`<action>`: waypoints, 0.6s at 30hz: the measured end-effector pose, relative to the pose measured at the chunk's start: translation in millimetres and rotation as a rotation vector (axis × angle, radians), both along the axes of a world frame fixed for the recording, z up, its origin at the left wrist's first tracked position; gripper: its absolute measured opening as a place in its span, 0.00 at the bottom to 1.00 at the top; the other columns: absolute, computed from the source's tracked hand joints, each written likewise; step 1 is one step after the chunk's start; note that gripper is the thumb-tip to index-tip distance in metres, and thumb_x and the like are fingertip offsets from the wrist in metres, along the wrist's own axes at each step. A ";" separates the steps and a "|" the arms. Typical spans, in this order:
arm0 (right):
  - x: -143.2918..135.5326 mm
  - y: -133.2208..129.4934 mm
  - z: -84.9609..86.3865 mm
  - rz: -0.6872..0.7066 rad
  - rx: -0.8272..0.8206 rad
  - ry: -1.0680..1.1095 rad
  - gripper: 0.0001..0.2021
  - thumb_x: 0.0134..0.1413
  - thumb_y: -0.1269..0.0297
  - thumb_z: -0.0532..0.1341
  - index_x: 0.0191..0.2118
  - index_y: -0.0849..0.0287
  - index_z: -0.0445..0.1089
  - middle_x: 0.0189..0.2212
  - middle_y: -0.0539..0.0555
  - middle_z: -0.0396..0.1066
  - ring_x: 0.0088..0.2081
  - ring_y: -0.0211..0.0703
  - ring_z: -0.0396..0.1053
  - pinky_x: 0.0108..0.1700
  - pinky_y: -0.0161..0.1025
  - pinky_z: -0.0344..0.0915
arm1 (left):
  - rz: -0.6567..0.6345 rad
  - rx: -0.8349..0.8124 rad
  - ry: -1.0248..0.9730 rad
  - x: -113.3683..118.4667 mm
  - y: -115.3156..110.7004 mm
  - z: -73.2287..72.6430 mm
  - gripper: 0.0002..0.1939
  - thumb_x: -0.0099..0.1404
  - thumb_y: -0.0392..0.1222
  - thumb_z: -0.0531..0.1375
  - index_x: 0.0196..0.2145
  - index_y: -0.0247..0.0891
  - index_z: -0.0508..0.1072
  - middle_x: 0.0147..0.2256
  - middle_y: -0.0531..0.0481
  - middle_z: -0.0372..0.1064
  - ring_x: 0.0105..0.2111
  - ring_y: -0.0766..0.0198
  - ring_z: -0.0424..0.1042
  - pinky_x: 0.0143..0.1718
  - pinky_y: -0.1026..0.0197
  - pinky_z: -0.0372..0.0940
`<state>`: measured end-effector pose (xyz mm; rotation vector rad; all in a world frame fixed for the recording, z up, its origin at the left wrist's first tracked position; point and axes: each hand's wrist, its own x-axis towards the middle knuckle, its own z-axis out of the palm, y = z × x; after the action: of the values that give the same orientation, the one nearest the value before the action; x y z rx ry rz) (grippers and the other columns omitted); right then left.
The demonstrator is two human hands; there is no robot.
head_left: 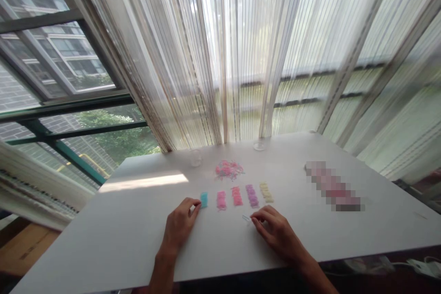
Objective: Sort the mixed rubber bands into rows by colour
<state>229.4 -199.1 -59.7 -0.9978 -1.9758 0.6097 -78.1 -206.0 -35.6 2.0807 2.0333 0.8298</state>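
Five small colour groups of thin pieces lie in a row on the white table: blue [204,200], pink [221,200], coral [237,196], purple [252,195] and yellow [266,192]. My left hand [181,221] rests at the left edge of the blue group, fingertips pressed together; whether they grip a piece is too small to tell. My right hand [271,226] is closed in a pinch below the purple and yellow groups. A small pale blue piece [245,217] shows at its fingertips. Behind the row lies a loose pile of mixed, mostly pink pieces [228,170].
A clear round container [196,158] stands behind the pile to the left, and a clear shallow dish [259,146] lies near the table's back edge [282,137]. A blurred pinkish object [332,187] lies at the right. Sheer curtains [241,55] hang behind the table.
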 end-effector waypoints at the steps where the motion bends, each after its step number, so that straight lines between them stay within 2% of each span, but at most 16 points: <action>1: 0.0 -0.1 -0.1 0.002 -0.001 -0.002 0.08 0.67 0.65 0.57 0.38 0.54 0.74 0.34 0.53 0.73 0.38 0.45 0.73 0.41 0.40 0.70 | 0.005 0.000 0.001 -0.1 0.2 -0.1 0.11 0.69 0.47 0.55 0.38 0.45 0.77 0.37 0.54 0.77 0.28 0.63 0.73 0.33 0.62 0.66; 6: 0.3 -0.7 -1.0 0.003 -0.007 -0.001 0.08 0.67 0.65 0.57 0.38 0.54 0.73 0.34 0.53 0.73 0.38 0.45 0.72 0.41 0.40 0.70 | 0.008 0.020 -0.005 -3.5 -0.1 -4.0 0.13 0.70 0.49 0.53 0.40 0.45 0.76 0.38 0.53 0.77 0.28 0.63 0.73 0.33 0.61 0.67; 11: 0.3 0.0 -0.7 -0.020 0.011 0.006 0.08 0.67 0.65 0.57 0.38 0.54 0.73 0.34 0.53 0.73 0.37 0.45 0.73 0.41 0.40 0.70 | 0.009 0.113 -0.029 -5.9 -2.2 -6.5 0.16 0.71 0.50 0.51 0.43 0.44 0.76 0.39 0.51 0.77 0.28 0.63 0.73 0.34 0.61 0.69; 15: 0.1 1.2 0.7 -0.126 0.025 0.050 0.08 0.66 0.64 0.57 0.40 0.54 0.74 0.33 0.53 0.73 0.36 0.46 0.72 0.40 0.41 0.70 | 0.018 0.175 -0.042 -1.3 -7.3 -2.3 0.16 0.72 0.50 0.52 0.43 0.44 0.77 0.40 0.50 0.77 0.27 0.63 0.73 0.33 0.61 0.70; 18: 0.6 2.1 -0.4 -0.223 0.007 0.103 0.09 0.65 0.65 0.57 0.41 0.55 0.75 0.34 0.55 0.74 0.35 0.46 0.72 0.37 0.40 0.69 | 0.008 0.187 -0.049 15.6 -14.3 -0.2 0.14 0.71 0.50 0.53 0.43 0.43 0.76 0.40 0.50 0.77 0.25 0.65 0.72 0.31 0.62 0.70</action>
<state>229.9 -197.0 -60.1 -1.1408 -1.7461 0.5190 -62.5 -220.3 -35.8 2.1226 2.0110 1.1004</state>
